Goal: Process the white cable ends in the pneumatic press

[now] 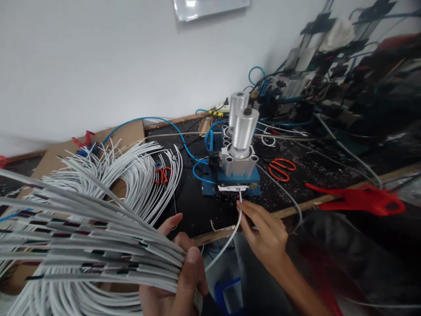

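My left hand point(184, 272) is closed round a thick bundle of white cables point(108, 241), whose ends fan out to the left with short dark wires showing. My right hand point(263, 228) pinches one white cable point(226, 245) between thumb and fingertips. That cable's end reaches the front slot of a small pneumatic press point(239, 169), which has a blue base and two silver cylinders. How deep the end goes is hidden. From the pinch, the cable curves down towards my left hand.
Coiled white cables point(141, 184) lie on cardboard point(49, 162) at the left. Orange-handled scissors point(281, 169) rest right of the press. A red air gun point(365, 199) is at the table's front edge. Blue air hoses point(154, 118) run behind. More machines point(296, 74) stand at the right, blurred.
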A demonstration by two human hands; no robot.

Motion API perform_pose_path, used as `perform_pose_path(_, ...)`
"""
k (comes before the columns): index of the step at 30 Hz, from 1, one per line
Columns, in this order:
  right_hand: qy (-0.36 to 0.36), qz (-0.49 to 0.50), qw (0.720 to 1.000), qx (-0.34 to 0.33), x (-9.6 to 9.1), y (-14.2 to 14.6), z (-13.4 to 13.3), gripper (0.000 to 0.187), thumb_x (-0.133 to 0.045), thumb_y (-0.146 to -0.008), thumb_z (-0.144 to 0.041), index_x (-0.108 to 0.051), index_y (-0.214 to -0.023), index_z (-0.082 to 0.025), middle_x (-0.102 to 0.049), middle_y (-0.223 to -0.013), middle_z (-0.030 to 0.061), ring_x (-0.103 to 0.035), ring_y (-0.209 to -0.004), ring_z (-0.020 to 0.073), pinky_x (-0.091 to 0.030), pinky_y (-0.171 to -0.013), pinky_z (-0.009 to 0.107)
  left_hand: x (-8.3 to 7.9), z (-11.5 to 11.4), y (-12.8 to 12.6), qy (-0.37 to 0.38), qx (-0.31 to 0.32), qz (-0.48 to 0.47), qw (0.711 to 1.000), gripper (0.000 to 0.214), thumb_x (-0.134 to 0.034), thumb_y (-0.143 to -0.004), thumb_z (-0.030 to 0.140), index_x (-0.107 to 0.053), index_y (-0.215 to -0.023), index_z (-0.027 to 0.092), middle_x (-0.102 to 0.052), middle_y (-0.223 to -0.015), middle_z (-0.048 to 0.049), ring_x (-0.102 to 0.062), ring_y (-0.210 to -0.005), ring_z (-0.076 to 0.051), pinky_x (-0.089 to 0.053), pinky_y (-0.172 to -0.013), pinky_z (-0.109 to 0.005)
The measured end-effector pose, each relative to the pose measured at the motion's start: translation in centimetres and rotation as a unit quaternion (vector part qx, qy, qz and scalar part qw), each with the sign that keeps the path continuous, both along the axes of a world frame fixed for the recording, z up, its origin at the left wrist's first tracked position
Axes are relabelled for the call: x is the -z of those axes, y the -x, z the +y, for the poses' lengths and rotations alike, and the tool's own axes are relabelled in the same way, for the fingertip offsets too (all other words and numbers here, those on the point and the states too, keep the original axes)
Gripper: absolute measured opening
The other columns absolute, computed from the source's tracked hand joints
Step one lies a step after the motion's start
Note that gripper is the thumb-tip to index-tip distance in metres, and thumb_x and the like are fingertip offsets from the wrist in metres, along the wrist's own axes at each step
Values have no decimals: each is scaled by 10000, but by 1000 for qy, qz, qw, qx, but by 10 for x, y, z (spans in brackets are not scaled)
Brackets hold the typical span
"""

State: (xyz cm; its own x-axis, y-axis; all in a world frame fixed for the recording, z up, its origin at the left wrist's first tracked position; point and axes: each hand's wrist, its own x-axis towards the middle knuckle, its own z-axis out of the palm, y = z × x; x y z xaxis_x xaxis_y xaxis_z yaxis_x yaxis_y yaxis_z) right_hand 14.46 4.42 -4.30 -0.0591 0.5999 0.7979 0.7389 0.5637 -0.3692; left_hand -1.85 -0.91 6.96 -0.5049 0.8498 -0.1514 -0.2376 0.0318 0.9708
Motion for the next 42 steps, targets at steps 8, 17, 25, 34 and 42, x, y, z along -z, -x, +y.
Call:
perform_pose_path(8,-6,14,1000,6,7,5,4,292,-671,-975,-32,-735,-1218,-180,-867,-1047,97,-843,-936,217,-717,-859,324,-5,6,-5,0,-14,-62,998,538,-933,-646,294,-690,-1125,322,-575,-447,148,-455,-330,-57,-312,-431,-199)
perform_pose_path(17,-5,11,1000,25,8,8,11,200,-675,-990,-40,-743,-1159,-124,-865,-1013,139,-843,-923,230,-698,-850,330,-6,4,-10,5,-34,-46,998,480,-858,-664,295,-696,-1116,308,-559,-422,138,-427,-320,-68,-315,-411,-189)
perform_pose_path(25,-3,11,1000,23,11,8,12,206,-670,-989,-37,-737,-1163,-125,-862,-1014,140,-841,-925,234,-699,-838,342,-5,3,-9,0,-29,-58,998,462,-883,-645,262,-731,-1076,327,-569,-420,137,-433,-318,-55,-338,-397,-151)
perform_pose_path(34,-11,12,1000,17,16,6,11,236,-668,-981,-29,-736,-1178,-138,-865,-1028,141,-843,-932,241,-715,-846,359,-1,-3,-8,-7,-11,-59,998,353,-927,-651,293,-808,-981,324,-571,-428,115,-467,-337,-36,-339,-409,-122)
perform_pose_path(42,-34,15,999,-28,10,6,-13,432,-651,-953,7,-718,-1338,-178,-877,-1029,121,-860,-900,250,-740,-808,341,22,-4,-1,109,73,8,991,519,-929,-626,675,-852,-895,238,-504,-405,84,-453,-368,-86,-392,-401,-171)
